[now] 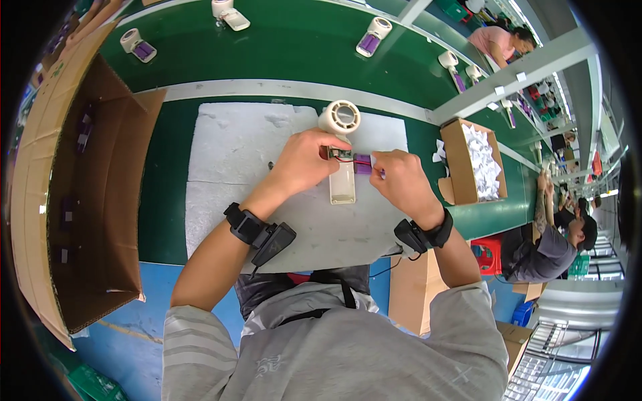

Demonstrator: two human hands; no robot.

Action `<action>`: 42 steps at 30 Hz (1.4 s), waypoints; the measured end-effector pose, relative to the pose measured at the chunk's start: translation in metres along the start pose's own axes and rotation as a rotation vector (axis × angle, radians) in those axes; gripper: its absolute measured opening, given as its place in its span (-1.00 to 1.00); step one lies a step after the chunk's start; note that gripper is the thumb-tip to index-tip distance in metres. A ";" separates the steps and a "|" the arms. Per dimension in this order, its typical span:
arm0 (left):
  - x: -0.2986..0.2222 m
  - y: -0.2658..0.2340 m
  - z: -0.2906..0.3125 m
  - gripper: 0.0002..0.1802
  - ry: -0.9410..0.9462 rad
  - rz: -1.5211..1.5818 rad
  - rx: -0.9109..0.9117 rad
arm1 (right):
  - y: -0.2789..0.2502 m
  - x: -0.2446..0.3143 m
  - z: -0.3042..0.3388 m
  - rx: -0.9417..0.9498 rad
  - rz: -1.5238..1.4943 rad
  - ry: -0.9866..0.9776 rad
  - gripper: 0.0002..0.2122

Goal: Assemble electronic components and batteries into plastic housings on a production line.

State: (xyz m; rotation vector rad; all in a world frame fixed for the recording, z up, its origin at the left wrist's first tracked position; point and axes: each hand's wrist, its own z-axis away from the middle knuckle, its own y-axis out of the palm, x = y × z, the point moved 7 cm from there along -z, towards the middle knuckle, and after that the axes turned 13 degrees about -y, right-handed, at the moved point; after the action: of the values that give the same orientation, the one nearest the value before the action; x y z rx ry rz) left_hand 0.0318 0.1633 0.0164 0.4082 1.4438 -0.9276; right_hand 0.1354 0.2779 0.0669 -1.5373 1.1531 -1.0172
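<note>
A cream-white handheld fan [343, 190] lies in front of me, its round head away from me and its handle open like a shallow tray. My left hand [304, 162] is closed at the top of the handle, thumb and fingers on a small circuit board [340, 154]. Red and dark wires run from the board toward a purple battery pack [362, 165], which sits just right of the handle. My right hand [403, 179] pinches the pack's right end. A small white bit shows by those fingertips; its kind is unclear.
Grey-white foam sheets [227, 154] cover the bench before me. A tall open carton [100, 194] stands at left, a smaller box [457, 164] of white paper pieces at right. Beyond a white rail, more fans [373, 37] lie on a green belt [294, 47]. Co-workers sit at right.
</note>
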 end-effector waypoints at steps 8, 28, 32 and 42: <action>0.008 0.004 -0.002 -0.64 -0.009 0.057 0.001 | -0.019 -0.041 0.022 -0.285 -0.178 0.118 -0.95; -0.001 -0.004 -0.003 -0.64 0.097 -0.046 -0.032 | 0.025 -0.016 0.008 0.267 -0.988 0.257 -0.48; -0.002 -0.004 -0.001 -0.64 0.176 -0.095 -0.023 | 0.033 0.007 0.022 0.194 -1.631 0.485 -0.34; -0.001 -0.005 -0.002 -0.60 0.232 -0.147 -0.052 | 0.034 0.030 0.022 0.172 -1.658 0.360 -0.15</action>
State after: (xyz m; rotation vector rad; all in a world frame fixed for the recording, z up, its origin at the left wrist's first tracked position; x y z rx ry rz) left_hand 0.0266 0.1619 0.0183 0.3845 1.7248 -0.9823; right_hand 0.1564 0.2485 0.0309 -2.0883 -0.3414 -2.3881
